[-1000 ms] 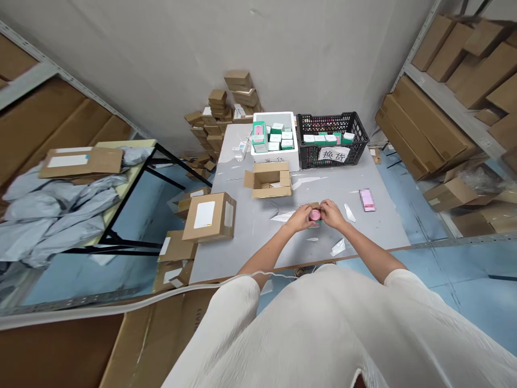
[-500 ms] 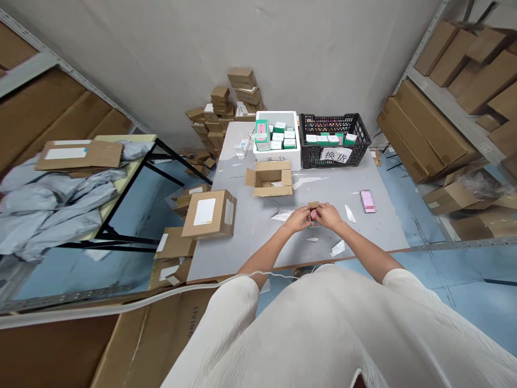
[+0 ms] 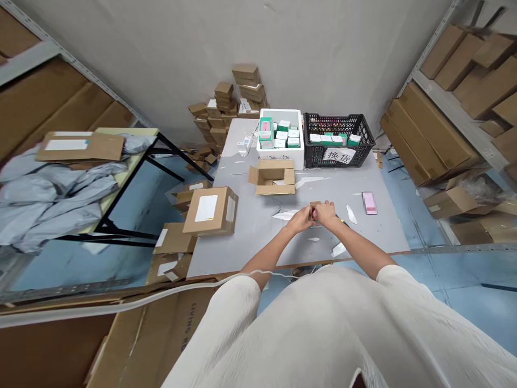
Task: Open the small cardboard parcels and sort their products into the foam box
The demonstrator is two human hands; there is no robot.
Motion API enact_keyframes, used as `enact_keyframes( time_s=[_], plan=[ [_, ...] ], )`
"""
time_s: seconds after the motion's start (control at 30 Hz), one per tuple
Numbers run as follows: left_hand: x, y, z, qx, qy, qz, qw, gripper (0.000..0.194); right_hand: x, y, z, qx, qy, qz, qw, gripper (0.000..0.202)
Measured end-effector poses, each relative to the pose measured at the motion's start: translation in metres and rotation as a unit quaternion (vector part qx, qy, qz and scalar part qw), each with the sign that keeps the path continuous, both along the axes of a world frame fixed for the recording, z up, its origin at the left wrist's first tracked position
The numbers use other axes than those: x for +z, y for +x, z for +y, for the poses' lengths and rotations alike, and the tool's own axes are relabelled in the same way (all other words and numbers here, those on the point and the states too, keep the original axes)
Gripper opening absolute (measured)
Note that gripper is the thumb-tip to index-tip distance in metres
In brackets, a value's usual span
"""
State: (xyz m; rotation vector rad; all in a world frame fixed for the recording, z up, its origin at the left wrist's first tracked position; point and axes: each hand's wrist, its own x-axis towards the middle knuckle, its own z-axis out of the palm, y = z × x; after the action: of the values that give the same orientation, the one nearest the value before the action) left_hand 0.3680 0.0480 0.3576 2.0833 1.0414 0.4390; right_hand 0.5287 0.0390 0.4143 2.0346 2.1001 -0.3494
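Observation:
Over the front half of the grey table (image 3: 258, 242), my two hands meet at a small pink, round-looking item (image 3: 314, 214). My left hand (image 3: 301, 219) closes on it from the left with bent fingers. From the right my right hand (image 3: 325, 212) grips it, its fingers curled over the top and hiding most of it. A bit of brown cardboard shows just behind the fingertips, and a trace of green and white lies beneath them. Partly under my right wrist is a thin dark tool with some yellow (image 3: 342, 221), its kind unclear.
An open carton (image 3: 275, 188) stands behind my hands, a closed carton (image 3: 210, 211) to the left. At the back are a white foam box (image 3: 281, 159) and a black crate (image 3: 338, 156) with green-and-white boxes. A phone (image 3: 369, 203) and paper scraps (image 3: 351, 214) lie right.
My right hand has turned further over the pink item, covering more of it. The dark tool now shows by my right wrist. The whole view has shifted slightly.

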Motion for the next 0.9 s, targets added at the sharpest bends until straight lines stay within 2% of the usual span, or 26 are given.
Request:
enact_keyframes(
  time_s=[0.2,0.33,0.53,0.6,0.73,0.9],
  plan=[
    [0.000,-0.001,-0.001,0.000,0.002,-0.017,1.000,0.044,-0.001,-0.006,0.003,-0.009,-0.007,0.004,1.000,0.019],
    [-0.003,-0.001,-0.002,0.004,0.009,-0.032,0.999,0.050,0.004,-0.005,0.001,-0.013,-0.012,0.011,1.000,0.019],
    [-0.008,0.002,-0.002,0.002,0.053,-0.055,0.997,0.095,0.014,0.001,-0.019,-0.004,0.028,0.040,0.999,0.034],
    [-0.009,0.003,-0.001,-0.003,0.062,-0.054,0.997,0.103,0.017,0.004,-0.025,-0.003,0.048,0.042,0.998,0.039],
    [-0.009,0.005,-0.001,0.001,0.069,-0.048,0.996,0.104,0.029,0.013,-0.033,-0.008,0.086,0.082,0.993,0.037],
    [-0.004,0.006,0.000,-0.003,0.067,-0.046,0.997,0.092,0.046,0.033,-0.030,-0.020,0.143,0.191,0.971,0.037]
  ],
)
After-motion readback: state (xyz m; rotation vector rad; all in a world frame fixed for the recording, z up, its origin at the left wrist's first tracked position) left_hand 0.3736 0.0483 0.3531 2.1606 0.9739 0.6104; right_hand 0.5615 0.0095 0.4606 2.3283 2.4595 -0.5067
